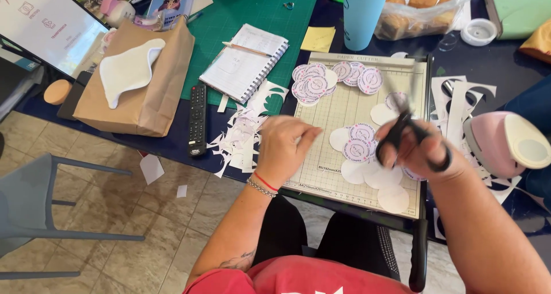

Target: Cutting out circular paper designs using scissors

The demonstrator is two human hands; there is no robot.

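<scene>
My right hand (422,150) grips black-handled scissors (402,127), blades blurred and pointing up over the paper cutter board (338,107). My left hand (284,148) hovers over the board's left edge, fingers curled together; I cannot tell whether it pinches a scrap. Round printed paper stickers (318,82) lie piled at the board's top, and more round cut-outs (367,159) lie between my hands.
White paper offcuts (241,133) litter the dark table beside a black remote (197,119). A spiral notebook (244,61), brown paper bag (140,79), blue cup (361,13), bag of bread (422,10) and pink punch tool (505,142) surround the board. A grey chair (34,208) stands left.
</scene>
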